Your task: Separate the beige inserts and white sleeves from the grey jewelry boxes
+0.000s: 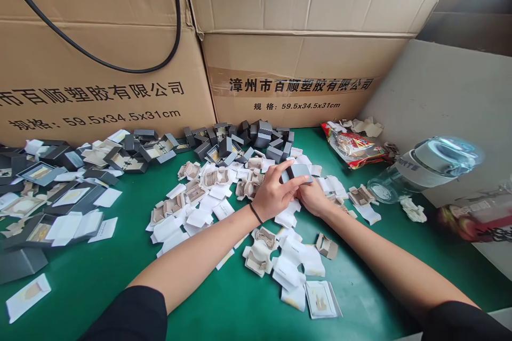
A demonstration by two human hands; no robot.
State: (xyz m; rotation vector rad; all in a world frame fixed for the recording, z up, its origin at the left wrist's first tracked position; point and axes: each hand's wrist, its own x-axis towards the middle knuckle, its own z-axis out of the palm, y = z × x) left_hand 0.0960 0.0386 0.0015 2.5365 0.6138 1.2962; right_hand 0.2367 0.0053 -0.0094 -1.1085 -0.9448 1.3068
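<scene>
In the middle of the table, my left hand is closed around a small dark grey box, thumb and forefinger spread along its sides. My right hand grips the same box from below and the right; its fingers are mostly hidden behind the box and my left hand. Crumpled white paper slips and beige paper inserts lie under and around both hands. More inserts and a flat white sleeve are nearer to me.
Grey boxes are heaped at the back; open ones with papers spread leftward. Large cardboard cartons wall off the far side, a black cable hanging before one. On the right are a red snack bag and a tipped clear bottle.
</scene>
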